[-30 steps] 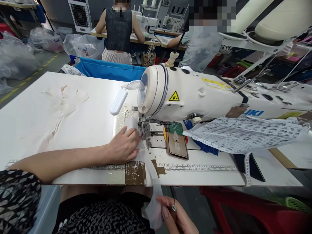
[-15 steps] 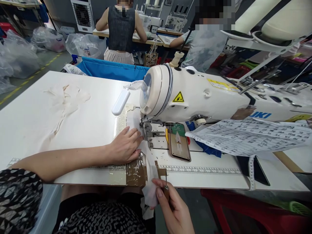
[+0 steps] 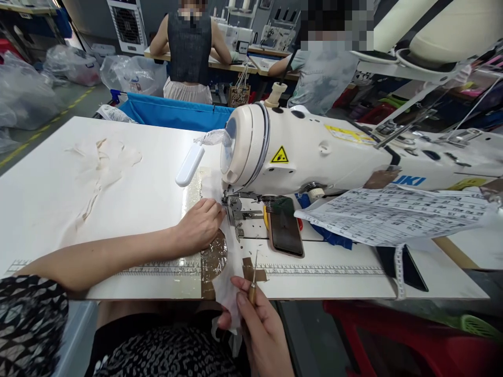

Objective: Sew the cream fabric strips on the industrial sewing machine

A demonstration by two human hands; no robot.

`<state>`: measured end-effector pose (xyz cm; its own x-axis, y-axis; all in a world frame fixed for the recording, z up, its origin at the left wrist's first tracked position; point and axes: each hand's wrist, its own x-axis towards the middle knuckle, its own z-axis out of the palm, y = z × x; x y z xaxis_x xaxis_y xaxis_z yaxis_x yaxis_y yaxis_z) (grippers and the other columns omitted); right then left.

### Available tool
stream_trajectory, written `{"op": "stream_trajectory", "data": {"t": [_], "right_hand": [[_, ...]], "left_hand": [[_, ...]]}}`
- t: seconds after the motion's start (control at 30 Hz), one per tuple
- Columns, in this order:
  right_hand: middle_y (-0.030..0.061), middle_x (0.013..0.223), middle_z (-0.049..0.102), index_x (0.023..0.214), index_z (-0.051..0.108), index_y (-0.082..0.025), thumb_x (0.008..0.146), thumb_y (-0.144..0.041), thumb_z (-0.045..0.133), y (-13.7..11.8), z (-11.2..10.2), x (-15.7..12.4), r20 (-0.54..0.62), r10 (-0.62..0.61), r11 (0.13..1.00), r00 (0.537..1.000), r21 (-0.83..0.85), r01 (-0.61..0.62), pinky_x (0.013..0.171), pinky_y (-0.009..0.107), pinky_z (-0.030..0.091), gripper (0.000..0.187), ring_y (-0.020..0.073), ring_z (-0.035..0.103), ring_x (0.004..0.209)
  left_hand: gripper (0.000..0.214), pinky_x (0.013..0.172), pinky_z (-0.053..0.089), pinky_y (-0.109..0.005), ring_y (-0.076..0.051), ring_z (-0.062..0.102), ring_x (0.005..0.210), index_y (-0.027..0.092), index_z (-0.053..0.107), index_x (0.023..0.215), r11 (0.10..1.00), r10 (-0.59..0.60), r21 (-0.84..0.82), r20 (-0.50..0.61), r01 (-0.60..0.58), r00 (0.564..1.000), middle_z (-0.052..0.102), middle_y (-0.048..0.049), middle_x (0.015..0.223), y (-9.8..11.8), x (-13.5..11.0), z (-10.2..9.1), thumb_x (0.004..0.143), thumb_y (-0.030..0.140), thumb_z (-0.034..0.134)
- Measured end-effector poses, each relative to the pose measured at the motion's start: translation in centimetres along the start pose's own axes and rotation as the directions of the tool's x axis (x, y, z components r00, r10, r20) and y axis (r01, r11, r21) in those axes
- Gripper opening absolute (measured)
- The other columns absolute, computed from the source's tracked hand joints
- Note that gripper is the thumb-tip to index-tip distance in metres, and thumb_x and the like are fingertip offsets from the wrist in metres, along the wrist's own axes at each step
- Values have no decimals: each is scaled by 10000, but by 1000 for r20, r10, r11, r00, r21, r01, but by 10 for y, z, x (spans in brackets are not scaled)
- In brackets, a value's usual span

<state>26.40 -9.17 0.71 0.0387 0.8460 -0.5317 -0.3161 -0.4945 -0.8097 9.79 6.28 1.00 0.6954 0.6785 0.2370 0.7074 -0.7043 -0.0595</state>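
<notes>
My left hand [image 3: 200, 226] lies on the white fabric strip [image 3: 228, 262] just left of the presser foot [image 3: 231, 203] of the white sewing machine [image 3: 298, 152]; its fingers are curled and press the cloth to the bed. At the table's front edge my right hand [image 3: 261, 327] pinches the near end of the same strip together with a thin pointed awl [image 3: 253, 283] with a wooden handle, tip pointing up toward the machine. The strip runs from the needle over the table edge to my lap.
A dark phone [image 3: 285, 230] lies on the machine bed right of the needle. A printed sheet [image 3: 396, 214] hangs off the machine arm. Cream cloth scraps [image 3: 104, 162] lie far left on the white table [image 3: 58, 209]. A blue bin [image 3: 176, 112] and two seated people are behind.
My right hand has risen from below the table to its front edge with the strip and awl. My left fingers curled in toward the presser foot. The phone screen went dark.
</notes>
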Motion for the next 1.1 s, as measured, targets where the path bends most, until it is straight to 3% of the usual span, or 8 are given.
{"op": "stream_trajectory", "data": {"t": [0.1,0.23,0.43,0.6,0.77,0.93,1.1], "right_hand": [[43,721,707,1146,600,-145,762,-538,775,2,6,-1,45,90,983,995,159,-96,631,286,517,577,181,662,597],[47,752,702,1091,610,-150,772,-497,783,1,8,-1,118,98,969,988,215,-122,570,269,508,502,170,650,578],[47,730,697,1106,594,-150,783,-567,744,-1,-4,-1,8,-21,1000,1000,2,21,602,310,533,548,196,663,582],[37,700,682,1076,612,-145,808,-618,682,-3,-3,-3,-69,-129,976,989,-186,114,578,295,527,548,195,665,567],[25,711,673,1078,597,-151,865,-602,621,-4,-1,0,-27,-200,947,980,-261,186,586,276,537,499,172,658,558],[46,759,665,1099,595,-152,901,-602,565,-2,-8,2,77,-176,936,981,-297,191,609,295,555,493,193,674,615],[40,731,665,1036,628,-171,883,-591,601,1,-8,-5,-21,-199,950,980,-251,188,587,289,528,448,186,649,590]], "left_hand": [[338,907,392,-394,-259,479,1019,34,584,1186,1000,17,-15,-5,-17,1000,600,-155,1098,-4,-2,-1,970,124,341],[318,907,390,-421,-279,486,1038,41,621,1130,1000,20,-8,20,-20,1000,594,-164,1116,-6,-4,-5,957,146,376],[336,861,408,-404,-279,491,1034,46,614,1153,1000,-1,-31,48,2,999,598,-160,1094,-5,0,-7,957,148,360],[335,868,425,-408,-277,489,1047,54,625,1145,998,-18,-68,20,19,1000,597,-160,1140,-9,5,-3,946,147,371],[368,874,435,-410,-276,499,1062,42,626,1157,997,-6,-79,14,7,1000,608,-153,1150,-17,7,-1,960,149,335],[374,916,420,-415,-264,509,1086,57,601,1211,996,37,-74,-38,-40,999,623,-140,1140,-17,3,-2,960,151,339],[360,931,423,-411,-257,521,1068,51,590,1200,988,93,-120,-21,-95,995,595,-158,1196,-9,-1,1,931,145,371]]}}
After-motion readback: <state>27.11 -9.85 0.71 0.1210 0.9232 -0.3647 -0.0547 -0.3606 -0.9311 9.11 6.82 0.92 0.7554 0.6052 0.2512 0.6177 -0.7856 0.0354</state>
